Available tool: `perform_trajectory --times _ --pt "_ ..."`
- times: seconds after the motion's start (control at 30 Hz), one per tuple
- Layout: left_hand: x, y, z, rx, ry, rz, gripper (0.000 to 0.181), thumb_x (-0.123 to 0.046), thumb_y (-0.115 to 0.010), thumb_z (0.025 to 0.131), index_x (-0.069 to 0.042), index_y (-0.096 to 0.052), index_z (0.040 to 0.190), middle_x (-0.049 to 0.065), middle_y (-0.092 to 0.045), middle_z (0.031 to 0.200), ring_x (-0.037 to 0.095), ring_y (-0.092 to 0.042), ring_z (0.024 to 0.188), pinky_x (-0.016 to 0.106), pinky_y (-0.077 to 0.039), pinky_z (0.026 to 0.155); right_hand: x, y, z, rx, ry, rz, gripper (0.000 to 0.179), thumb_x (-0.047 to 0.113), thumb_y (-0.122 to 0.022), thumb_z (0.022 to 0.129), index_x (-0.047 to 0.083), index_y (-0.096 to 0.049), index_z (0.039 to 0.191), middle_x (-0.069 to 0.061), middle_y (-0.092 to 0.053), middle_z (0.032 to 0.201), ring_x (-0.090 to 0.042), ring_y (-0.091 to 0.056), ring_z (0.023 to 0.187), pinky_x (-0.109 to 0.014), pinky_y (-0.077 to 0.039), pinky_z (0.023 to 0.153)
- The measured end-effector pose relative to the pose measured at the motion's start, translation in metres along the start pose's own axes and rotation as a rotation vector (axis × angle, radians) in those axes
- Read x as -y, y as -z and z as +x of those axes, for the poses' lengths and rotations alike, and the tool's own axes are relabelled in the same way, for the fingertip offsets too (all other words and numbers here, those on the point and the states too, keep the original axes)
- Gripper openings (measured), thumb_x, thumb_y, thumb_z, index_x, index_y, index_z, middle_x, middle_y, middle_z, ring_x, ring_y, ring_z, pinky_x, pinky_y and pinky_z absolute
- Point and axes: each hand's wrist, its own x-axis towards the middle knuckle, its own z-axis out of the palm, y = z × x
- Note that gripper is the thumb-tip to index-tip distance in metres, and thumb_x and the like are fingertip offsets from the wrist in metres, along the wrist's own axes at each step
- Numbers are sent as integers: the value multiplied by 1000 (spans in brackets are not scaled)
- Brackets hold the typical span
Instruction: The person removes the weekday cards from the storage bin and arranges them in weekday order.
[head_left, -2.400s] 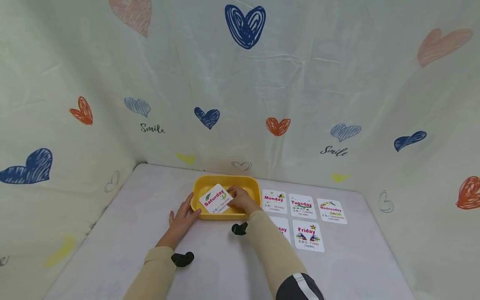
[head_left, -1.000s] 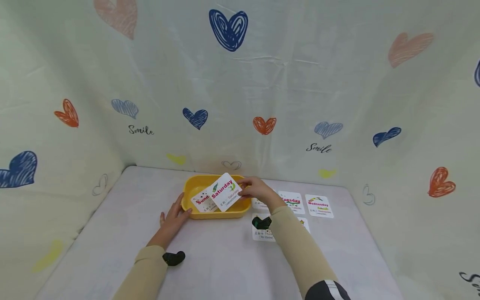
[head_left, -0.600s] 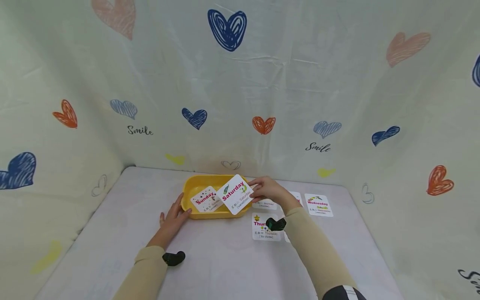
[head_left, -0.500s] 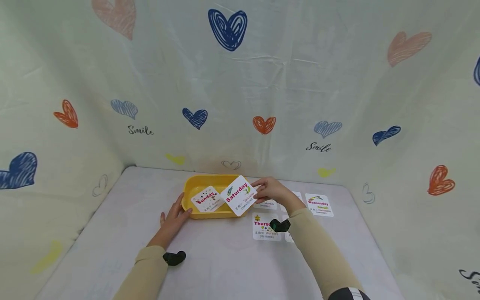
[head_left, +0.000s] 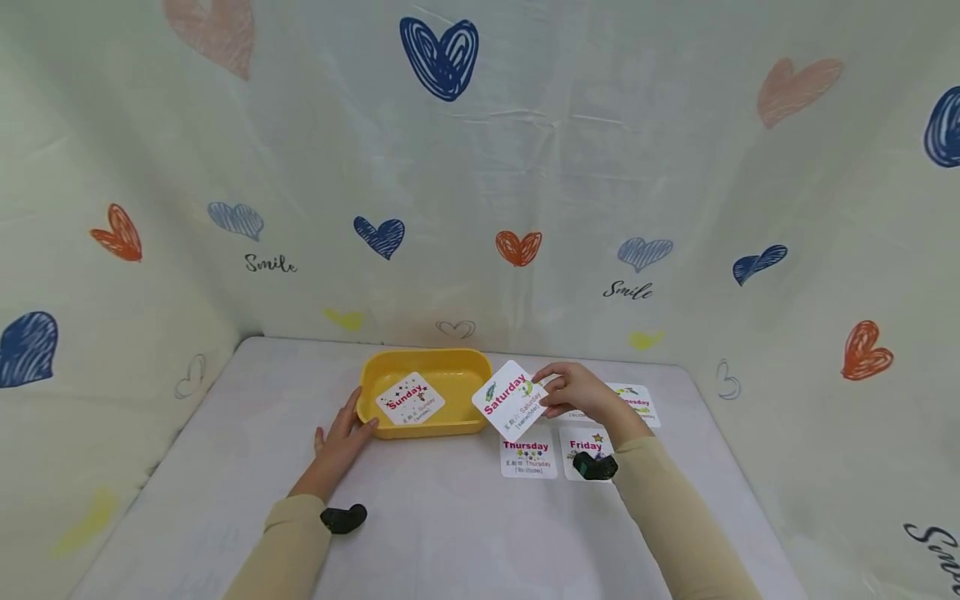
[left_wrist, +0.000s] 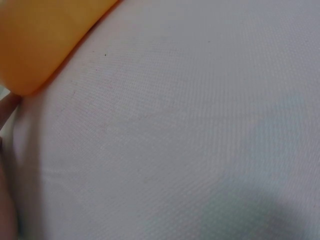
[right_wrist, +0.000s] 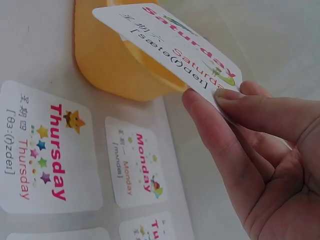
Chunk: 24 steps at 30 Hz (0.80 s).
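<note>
Between thumb and fingers, my right hand (head_left: 581, 392) pinches a white flashcard (head_left: 510, 402) printed "Saturday". The right wrist view shows the thumb on the printed face of this Saturday flashcard (right_wrist: 185, 50) and the fingers beneath it. It is held up just right of the yellow tray (head_left: 468, 425), overlapping the top of the Thursday flashcard (head_left: 528, 462). A Sunday flashcard (head_left: 410, 400) lies tilted inside the tray. My left hand (head_left: 341, 446) rests against the tray's left end, fingers fairly straight along the side and thumb at the front corner.
The Friday flashcard (head_left: 581, 442) lies right of Thursday. Behind them is a row with the Monday flashcard (right_wrist: 137, 162), a partly seen Tuesday flashcard (right_wrist: 147, 227) and the Wednesday flashcard (head_left: 641, 404). A heart-printed curtain (head_left: 555, 200) hangs behind the white table (head_left: 435, 525).
My right hand has lifted the Saturday flashcard from the tray and carried it rightward past the rim, uncovering the Sunday flashcard. The left hand stays at the tray. The head view has shifted slightly.
</note>
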Motion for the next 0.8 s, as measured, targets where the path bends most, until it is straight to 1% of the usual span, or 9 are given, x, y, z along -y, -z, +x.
perform_trajectory --times 0.17,0.23,0.33,0.47,0.6,0.8 --pt "1 -1 -1 0 -3 7 82 -56 -50 95 -31 -2 158 18 -25 157 37 -5 147 59 26 105 -15 14 -15 -28 -10 0 38 -8 -65 86 -5 -56 123 -14 -69 85 -23 -69 67 -47 -58 75" --pt "1 -2 -1 -1 -4 8 82 -56 -50 96 -32 -2 158 18 -24 157 37 -7 147 59 26 105 -20 18 -20 -49 -19 -5 38 -7 -66 87 -4 -56 123 -15 -69 86 -24 -70 68 -50 -57 77" --pt "1 -2 0 -7 -5 8 82 -56 -49 96 -31 -3 158 19 -24 157 38 -10 146 59 26 106 -27 25 -29 -93 -31 -7 37 -7 -65 87 -4 -56 124 -15 -69 88 -25 -70 69 -49 -58 76" --pt "-1 -3 -1 -6 -2 5 81 -54 -50 97 -29 -3 158 20 -23 157 38 -11 146 59 25 106 -37 35 -43 -158 -48 6 36 -7 -65 88 -4 -55 123 -15 -70 89 -28 -70 71 -43 -59 72" --pt "-2 -3 -2 -1 -5 6 81 -53 -50 97 -28 -4 158 20 -23 157 39 -11 146 60 25 106 -47 45 -58 -218 -52 26 35 -6 -65 88 -6 -54 122 -13 -71 89 -31 -70 73 -40 -60 70" --pt "-3 -2 -2 -11 -11 22 81 -54 -49 97 -28 -4 158 20 -23 157 39 -9 146 61 24 106 -59 56 -77 -255 -34 48 38 -5 -65 88 -9 -50 123 -12 -71 88 -22 -69 70 -33 -60 67"
